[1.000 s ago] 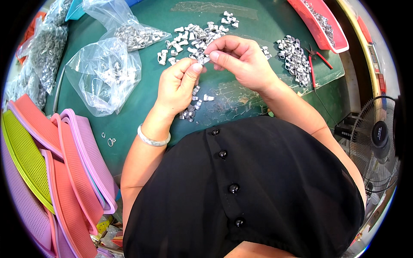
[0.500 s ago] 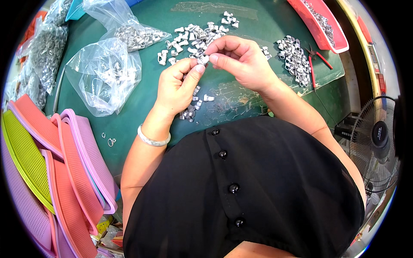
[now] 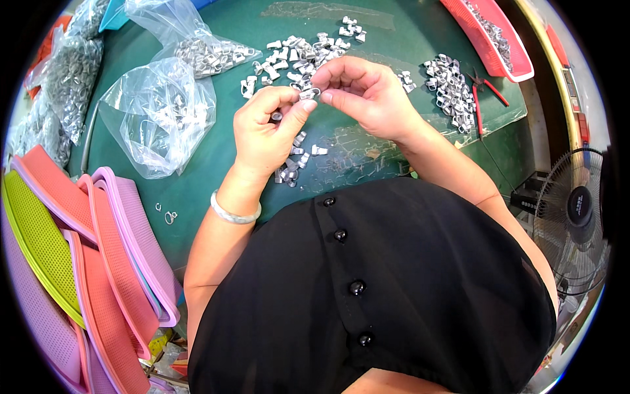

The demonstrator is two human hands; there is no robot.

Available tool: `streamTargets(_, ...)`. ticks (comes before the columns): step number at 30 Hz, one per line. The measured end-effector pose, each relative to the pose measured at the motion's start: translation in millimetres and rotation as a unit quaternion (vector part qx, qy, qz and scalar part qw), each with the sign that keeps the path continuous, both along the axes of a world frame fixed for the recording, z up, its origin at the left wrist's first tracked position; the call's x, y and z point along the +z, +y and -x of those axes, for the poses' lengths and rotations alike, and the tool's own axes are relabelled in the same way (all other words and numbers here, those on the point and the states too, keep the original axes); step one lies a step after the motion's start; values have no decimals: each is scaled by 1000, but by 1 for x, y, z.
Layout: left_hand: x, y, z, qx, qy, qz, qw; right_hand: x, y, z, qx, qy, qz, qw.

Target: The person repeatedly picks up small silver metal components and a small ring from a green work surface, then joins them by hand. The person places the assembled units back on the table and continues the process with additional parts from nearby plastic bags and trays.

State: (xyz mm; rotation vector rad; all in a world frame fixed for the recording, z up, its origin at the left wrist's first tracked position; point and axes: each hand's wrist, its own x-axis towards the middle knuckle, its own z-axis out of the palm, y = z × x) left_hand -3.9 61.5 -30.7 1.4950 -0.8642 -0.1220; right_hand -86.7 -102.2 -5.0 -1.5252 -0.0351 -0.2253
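Note:
Between thumb and forefinger, my left hand [image 3: 269, 128] pinches a small silver metal fitting [image 3: 308, 94] with a loop at one end. My right hand [image 3: 374, 98] is closed too, its thumb and fingertips meeting at the looped end of that same fitting. Just beyond the hands lies a loose heap of similar metal fittings [image 3: 296, 54]. A smaller cluster of fittings [image 3: 287, 172] rests near my left wrist, close to my body. To the right of my right hand is another pile of fittings [image 3: 453, 95], with a few strays beside it.
Red-handled pliers [image 3: 478, 108] lie by the right pile, below a pink basket [image 3: 522, 62] of metal parts. Clear plastic bags [image 3: 161, 125] with fittings occupy the left of the green table [image 3: 230, 16]. Stacked plastic baskets [image 3: 134, 230] stand lower left; a fan [image 3: 571, 210] is at right.
The fitting has turned between my fingers, and its loop now shows. My left hand has shifted slightly left; my right hand stays almost in place.

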Motion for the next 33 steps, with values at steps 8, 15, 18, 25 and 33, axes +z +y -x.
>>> streamTargets(8,7,8,-13,-81,452,182,869,-11,-16,-9,-109,-7,277,955)
streamTargets(15,3,10,-20,-132,529,228,807,-21,-9,-16,-109,-41,481,869)
streamTargets(18,6,8,-18,-113,525,187,823,-21,-11,-16,-113,-60,513,849)
streamTargets(25,6,3,-8,-67,412,4,909,-22,-14,-12,-84,-35,411,907)
streamTargets(33,8,-1,2,-62,285,-49,955,-8,-3,-6,-49,-65,298,951)
